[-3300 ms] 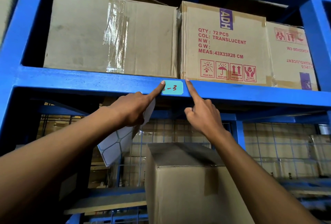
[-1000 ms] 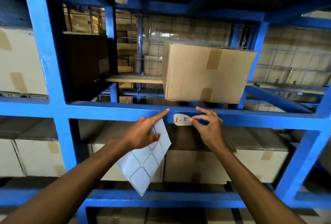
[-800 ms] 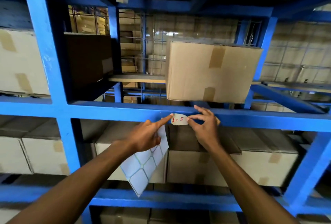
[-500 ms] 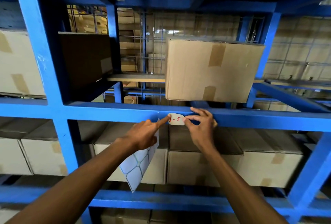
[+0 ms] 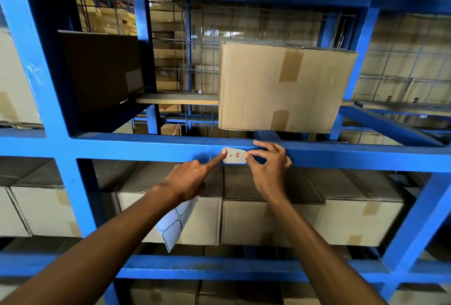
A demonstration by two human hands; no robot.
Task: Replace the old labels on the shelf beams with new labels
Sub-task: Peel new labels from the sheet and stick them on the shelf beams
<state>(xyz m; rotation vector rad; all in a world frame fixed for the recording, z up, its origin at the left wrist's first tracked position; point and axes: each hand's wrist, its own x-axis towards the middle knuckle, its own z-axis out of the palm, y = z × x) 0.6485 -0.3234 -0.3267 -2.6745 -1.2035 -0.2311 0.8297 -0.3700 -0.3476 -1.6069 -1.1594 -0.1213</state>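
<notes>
white paper label (image 5: 234, 156) with red handwriting sits on the blue steel shelf beam (image 5: 122, 149). i see my left hand (image 5: 188, 180) pressing its left edge with the forefinger while gripping a white sticker sheet (image 5: 174, 224). my right hand (image 5: 267, 165) pinches its right edge.

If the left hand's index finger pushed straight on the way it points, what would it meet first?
The left hand's index fingertip already touches the white label on the blue beam; going on, it would likely slide across the label toward the right hand's thumb.
</notes>
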